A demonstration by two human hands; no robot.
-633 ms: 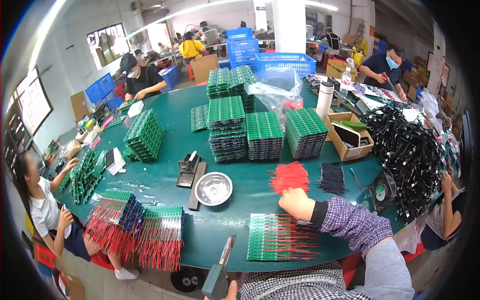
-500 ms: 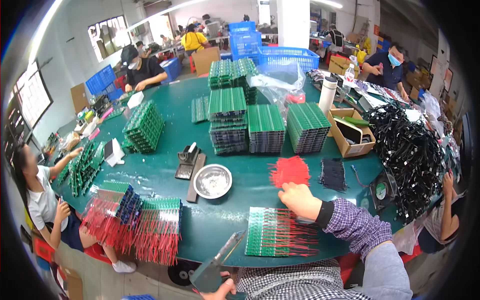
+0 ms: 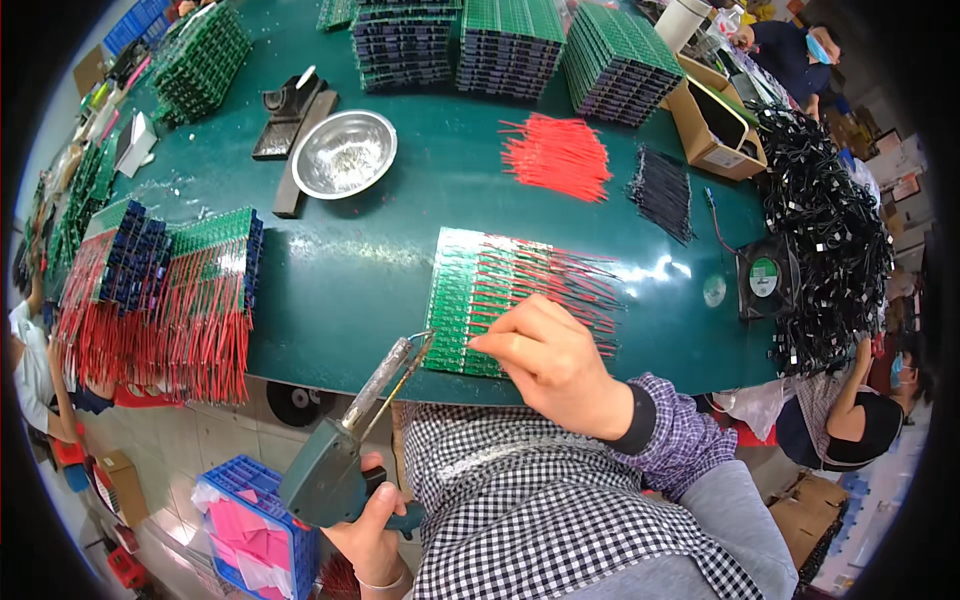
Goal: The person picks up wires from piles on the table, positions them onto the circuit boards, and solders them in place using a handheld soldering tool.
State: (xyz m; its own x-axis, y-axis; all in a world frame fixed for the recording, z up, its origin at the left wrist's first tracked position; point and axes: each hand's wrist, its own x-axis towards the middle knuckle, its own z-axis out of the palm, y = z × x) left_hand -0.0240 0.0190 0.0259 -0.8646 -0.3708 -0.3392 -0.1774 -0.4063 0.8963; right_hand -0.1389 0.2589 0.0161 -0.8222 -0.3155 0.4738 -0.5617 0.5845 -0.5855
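Observation:
My left hand is closed round the handle of a dark green soldering gun. The gun's tip meets the lower part of a green circuit board panel near the table's front edge. Just right of the tip, my right hand is pinched over the panel on a thin red wire, mostly hidden by the fingers. Rows of red wires with dark ends trail rightward from the panel. Beyond it lie a pile of loose red wires and a bundle of black wires.
A metal bowl and a soldering iron stand sit farther left. Wired boards hang over the left front edge. Stacked boards, a cardboard box, a small fan and heaped black cables surround the workspace. Co-workers sit nearby.
My right hand has come from the red wire pile down to the panel. My left hand has raised the soldering gun's tip to the panel. The view has tilted downward.

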